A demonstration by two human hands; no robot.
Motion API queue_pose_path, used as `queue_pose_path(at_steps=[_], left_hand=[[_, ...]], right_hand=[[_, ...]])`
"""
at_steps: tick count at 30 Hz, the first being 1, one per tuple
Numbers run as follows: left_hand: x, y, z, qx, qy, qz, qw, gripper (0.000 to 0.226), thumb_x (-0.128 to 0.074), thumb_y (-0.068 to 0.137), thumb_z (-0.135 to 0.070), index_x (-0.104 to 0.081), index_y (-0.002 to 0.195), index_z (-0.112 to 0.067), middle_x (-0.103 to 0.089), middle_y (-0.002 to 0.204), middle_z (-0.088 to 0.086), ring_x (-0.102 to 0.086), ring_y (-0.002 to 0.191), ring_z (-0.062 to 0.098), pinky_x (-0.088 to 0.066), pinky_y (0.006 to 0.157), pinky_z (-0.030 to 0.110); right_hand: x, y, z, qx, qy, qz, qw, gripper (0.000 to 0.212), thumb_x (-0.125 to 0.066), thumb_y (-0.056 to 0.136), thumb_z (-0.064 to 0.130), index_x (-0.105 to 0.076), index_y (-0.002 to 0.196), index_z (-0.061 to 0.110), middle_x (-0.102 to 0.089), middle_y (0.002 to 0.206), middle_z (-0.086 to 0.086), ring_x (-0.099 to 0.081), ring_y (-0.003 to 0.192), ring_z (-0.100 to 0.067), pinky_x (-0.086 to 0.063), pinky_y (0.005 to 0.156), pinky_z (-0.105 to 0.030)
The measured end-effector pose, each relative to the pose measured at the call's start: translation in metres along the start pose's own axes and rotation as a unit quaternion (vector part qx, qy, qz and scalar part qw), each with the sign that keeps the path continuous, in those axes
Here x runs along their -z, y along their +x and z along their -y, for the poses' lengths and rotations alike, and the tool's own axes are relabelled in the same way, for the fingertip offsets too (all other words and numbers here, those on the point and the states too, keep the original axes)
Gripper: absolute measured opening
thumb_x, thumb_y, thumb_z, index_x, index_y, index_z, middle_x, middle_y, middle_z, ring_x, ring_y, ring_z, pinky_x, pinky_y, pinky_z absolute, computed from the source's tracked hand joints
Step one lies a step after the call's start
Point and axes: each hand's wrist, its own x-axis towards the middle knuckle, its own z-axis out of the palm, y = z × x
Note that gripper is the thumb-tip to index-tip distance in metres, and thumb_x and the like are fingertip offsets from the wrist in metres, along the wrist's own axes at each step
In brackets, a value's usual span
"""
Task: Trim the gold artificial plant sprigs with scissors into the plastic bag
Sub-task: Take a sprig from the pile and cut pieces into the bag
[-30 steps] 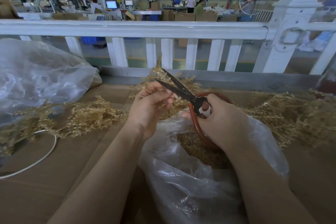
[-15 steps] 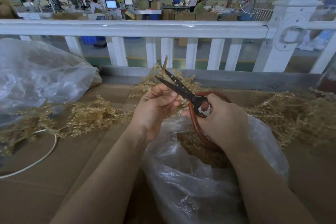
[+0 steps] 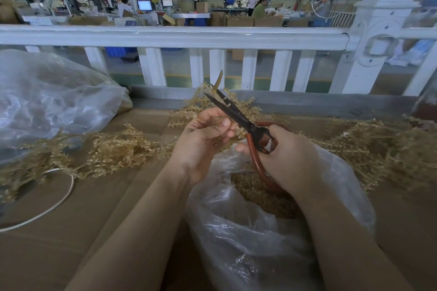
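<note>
My left hand (image 3: 203,139) pinches a gold sprig (image 3: 218,80) whose stem sticks up past the scissor tips. My right hand (image 3: 288,156) grips the red-handled scissors (image 3: 236,113), dark blades nearly together around the stem, pointing up and left. Directly below both hands lies the open clear plastic bag (image 3: 248,231), with gold trimmings (image 3: 257,191) inside it.
Loose gold sprigs lie in a pile on the left (image 3: 113,149), behind the hands (image 3: 196,104) and on the right (image 3: 378,149). A filled clear bag (image 3: 52,101) sits far left. A white cord (image 3: 59,196) loops on the cardboard surface (image 3: 94,220). A white railing (image 3: 189,35) runs behind.
The sprig's stem has risen above the scissor tips, and the blades have narrowed on it. Both hands stay in nearly the same place.
</note>
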Motion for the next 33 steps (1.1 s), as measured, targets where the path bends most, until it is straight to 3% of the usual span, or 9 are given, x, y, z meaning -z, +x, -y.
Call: queue_pose_path(at_steps=[5,16,22,27,30,33], left_hand=[[-0.001,-0.001,0.001,-0.001,0.006,0.005,1.000,0.013,-0.065,0.079,-0.009,-0.062,0.089,-0.016,-0.065,0.071,-0.003,-0.059,0.067,0.009,-0.048,0.070,0.022],[-0.001,-0.001,0.002,0.004,-0.019,0.009,1.000,0.015,-0.064,0.080,-0.006,-0.062,0.090,-0.017,-0.066,0.071,-0.002,-0.060,0.067,0.010,-0.050,0.069,0.022],[0.000,-0.002,-0.002,0.007,0.018,0.000,1.000,0.012,-0.066,0.078,-0.009,-0.063,0.088,-0.015,-0.066,0.076,-0.001,-0.059,0.072,0.012,-0.046,0.072,0.026],[0.006,-0.003,-0.011,-0.021,0.057,-0.044,0.997,0.013,-0.070,0.074,-0.009,-0.070,0.071,-0.022,-0.067,0.089,0.003,-0.052,0.091,0.025,-0.041,0.080,0.032],[0.014,-0.003,-0.015,-0.027,0.034,-0.047,0.998,0.007,-0.070,0.078,-0.011,-0.068,0.072,-0.015,-0.072,0.087,0.003,-0.063,0.079,0.016,-0.043,0.077,0.029],[0.019,-0.002,-0.012,-0.039,0.072,-0.071,0.994,0.007,-0.073,0.076,-0.013,-0.073,0.069,-0.015,-0.074,0.081,0.004,-0.063,0.070,0.012,-0.048,0.077,0.027]], right_hand=[[0.002,0.000,0.003,-0.001,0.005,0.005,1.000,0.054,-0.051,0.073,0.088,-0.050,0.077,0.034,-0.057,0.062,0.015,-0.051,0.057,0.001,-0.035,0.049,-0.018],[-0.003,0.002,-0.002,-0.010,-0.007,0.009,1.000,0.054,-0.059,0.078,0.083,-0.053,0.076,0.029,-0.061,0.066,0.013,-0.057,0.061,-0.005,-0.049,0.055,-0.022],[-0.001,0.002,-0.001,-0.011,-0.015,0.009,1.000,0.054,-0.060,0.077,0.082,-0.056,0.080,0.028,-0.063,0.069,0.013,-0.052,0.059,-0.002,-0.041,0.052,-0.017],[0.004,0.002,0.001,-0.018,-0.017,0.027,0.999,0.076,-0.036,0.062,0.098,-0.061,0.089,0.031,-0.062,0.070,0.015,-0.051,0.063,0.001,-0.042,0.054,-0.020],[0.006,0.002,0.003,-0.014,-0.019,0.037,0.999,0.078,-0.032,0.060,0.100,-0.060,0.092,0.034,-0.063,0.074,0.016,-0.052,0.065,0.001,-0.041,0.055,-0.020],[0.007,0.003,0.002,-0.011,-0.043,0.045,0.998,0.065,-0.047,0.071,0.092,-0.061,0.095,0.034,-0.067,0.080,0.015,-0.054,0.067,-0.002,-0.041,0.055,-0.019]])
